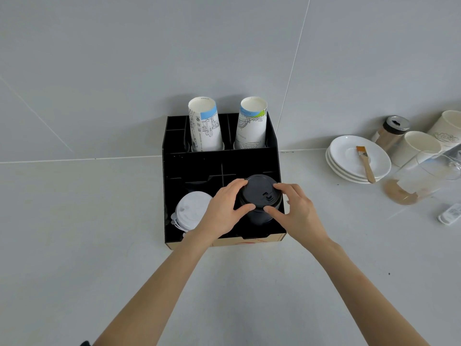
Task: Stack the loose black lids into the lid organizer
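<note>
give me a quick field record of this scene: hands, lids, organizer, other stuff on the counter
left hand: fingers around the left side of the black lid stack
right hand: fingers around the right side of the same stack
black lid stack: in the organizer's front right compartment
white lids: stacked in the front left compartment
organizer: black, against the wall
paper cups: two upside-down stacks in the back slots
saucers: white stack to the right, a brush lying on top
loose black lids on counter: none visible

Bare forearms [159, 285] (no sleeves)
</note>
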